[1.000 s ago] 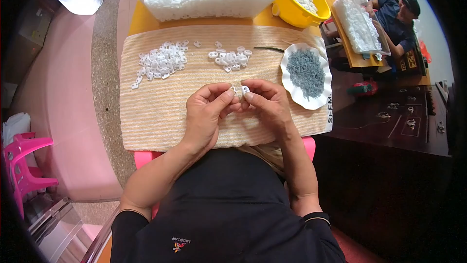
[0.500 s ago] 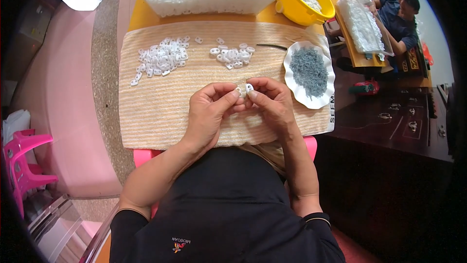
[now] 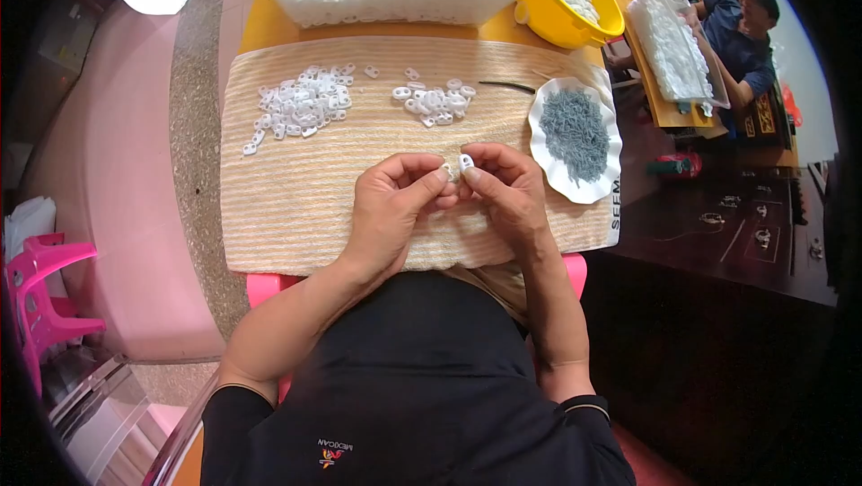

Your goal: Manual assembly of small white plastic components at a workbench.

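Note:
Close together over the towel, my two hands each pinch a small thing between thumb and fingertips. In my right hand (image 3: 505, 188) is a small white oval plastic piece (image 3: 465, 163) with a dark hole. My left hand (image 3: 400, 194) pinches a tiny pale piece (image 3: 448, 168), mostly covered by the fingertips. Beyond the hands lie a larger pile of white two-holed plastic pieces (image 3: 305, 101) at the left and a smaller pile of white oval pieces (image 3: 437, 103) in the middle. A white wavy-rimmed plate (image 3: 588, 191) at the right holds small grey-blue pieces (image 3: 576, 134).
The striped towel (image 3: 296, 216) covers the table. Behind it stand a clear bin (image 3: 386, 1) full of white pieces and a yellow basin (image 3: 561, 30). A thin black tool (image 3: 505, 85) lies near the plate. A person (image 3: 732, 41) sits at another table, upper right. A pink stool (image 3: 49, 293) is at the left.
The view has shifted slightly, so everything on the table sits a little further right. Both hands keep their pinch, and the white piece in the right hand looks slightly more upright.

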`<state>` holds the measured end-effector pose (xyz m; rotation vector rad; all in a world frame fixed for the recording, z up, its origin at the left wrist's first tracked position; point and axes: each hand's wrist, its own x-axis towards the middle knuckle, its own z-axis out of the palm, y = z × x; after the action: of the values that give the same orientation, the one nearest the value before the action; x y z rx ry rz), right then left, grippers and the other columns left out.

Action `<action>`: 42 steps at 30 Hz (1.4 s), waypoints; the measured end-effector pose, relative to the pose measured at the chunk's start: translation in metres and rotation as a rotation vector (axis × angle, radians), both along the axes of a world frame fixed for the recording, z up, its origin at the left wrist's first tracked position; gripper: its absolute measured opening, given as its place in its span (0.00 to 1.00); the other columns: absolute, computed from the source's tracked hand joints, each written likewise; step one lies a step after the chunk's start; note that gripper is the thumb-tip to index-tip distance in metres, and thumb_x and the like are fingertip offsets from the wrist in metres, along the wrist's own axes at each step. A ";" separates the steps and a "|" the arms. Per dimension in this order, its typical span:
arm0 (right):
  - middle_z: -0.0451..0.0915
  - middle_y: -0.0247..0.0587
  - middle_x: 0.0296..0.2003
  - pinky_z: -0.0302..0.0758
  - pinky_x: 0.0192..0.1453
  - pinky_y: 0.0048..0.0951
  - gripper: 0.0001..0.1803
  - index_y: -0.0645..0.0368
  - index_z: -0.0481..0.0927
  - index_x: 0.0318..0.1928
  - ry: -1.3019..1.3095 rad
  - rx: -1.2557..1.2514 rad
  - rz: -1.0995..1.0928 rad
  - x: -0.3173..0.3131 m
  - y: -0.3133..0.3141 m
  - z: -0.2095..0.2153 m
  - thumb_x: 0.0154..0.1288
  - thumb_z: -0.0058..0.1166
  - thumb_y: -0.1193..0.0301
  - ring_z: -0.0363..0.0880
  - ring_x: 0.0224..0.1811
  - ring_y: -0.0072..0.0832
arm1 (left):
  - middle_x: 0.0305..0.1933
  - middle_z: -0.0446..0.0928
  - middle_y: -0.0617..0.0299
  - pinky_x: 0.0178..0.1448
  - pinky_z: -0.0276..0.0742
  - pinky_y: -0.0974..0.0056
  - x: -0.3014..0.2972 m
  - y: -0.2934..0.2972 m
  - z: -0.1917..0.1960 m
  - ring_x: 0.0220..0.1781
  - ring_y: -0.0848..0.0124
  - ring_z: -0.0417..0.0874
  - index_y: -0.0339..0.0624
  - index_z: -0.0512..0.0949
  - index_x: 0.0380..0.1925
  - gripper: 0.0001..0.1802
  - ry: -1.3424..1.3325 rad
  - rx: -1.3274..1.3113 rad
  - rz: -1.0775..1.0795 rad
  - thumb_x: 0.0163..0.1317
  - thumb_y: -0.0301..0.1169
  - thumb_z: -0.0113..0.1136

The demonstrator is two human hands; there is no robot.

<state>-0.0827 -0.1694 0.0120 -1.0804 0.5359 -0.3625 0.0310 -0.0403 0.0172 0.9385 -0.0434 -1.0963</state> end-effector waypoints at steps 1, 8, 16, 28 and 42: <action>0.81 0.37 0.34 0.75 0.40 0.20 0.14 0.68 0.77 0.49 0.006 -0.015 -0.001 0.000 0.000 -0.001 0.64 0.58 0.76 0.78 0.33 0.19 | 0.35 0.80 0.56 0.42 0.83 0.70 0.000 0.000 0.000 0.35 0.73 0.83 0.31 0.77 0.41 0.08 0.000 0.000 0.001 0.62 0.21 0.59; 0.82 0.37 0.35 0.75 0.40 0.20 0.15 0.68 0.77 0.50 0.013 -0.028 0.004 -0.001 0.000 -0.002 0.63 0.58 0.76 0.78 0.33 0.20 | 0.35 0.80 0.56 0.42 0.83 0.70 -0.001 0.000 -0.001 0.35 0.73 0.83 0.30 0.77 0.41 0.08 -0.005 0.001 0.017 0.63 0.21 0.59; 0.82 0.37 0.36 0.76 0.40 0.20 0.15 0.67 0.77 0.51 0.017 -0.049 0.011 0.000 0.002 0.001 0.64 0.58 0.77 0.79 0.34 0.19 | 0.36 0.80 0.56 0.42 0.83 0.71 -0.001 0.000 -0.002 0.35 0.73 0.83 0.30 0.77 0.42 0.08 -0.005 0.010 0.016 0.63 0.21 0.59; 0.82 0.37 0.36 0.76 0.40 0.19 0.14 0.68 0.78 0.50 0.003 -0.081 0.017 0.000 0.002 -0.002 0.64 0.58 0.78 0.78 0.34 0.18 | 0.37 0.81 0.56 0.42 0.83 0.71 -0.002 0.000 -0.003 0.36 0.74 0.83 0.30 0.77 0.42 0.08 -0.016 0.016 0.011 0.63 0.22 0.59; 0.83 0.39 0.38 0.78 0.42 0.21 0.15 0.68 0.77 0.51 0.006 -0.115 0.035 -0.001 0.004 -0.002 0.64 0.58 0.78 0.81 0.38 0.21 | 0.37 0.81 0.57 0.42 0.83 0.70 -0.002 0.001 -0.002 0.36 0.74 0.82 0.33 0.78 0.40 0.08 -0.043 0.023 -0.003 0.61 0.22 0.61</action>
<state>-0.0839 -0.1657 0.0102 -1.2009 0.5060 -0.3629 0.0289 -0.0389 0.0148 0.9827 -0.0674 -1.0813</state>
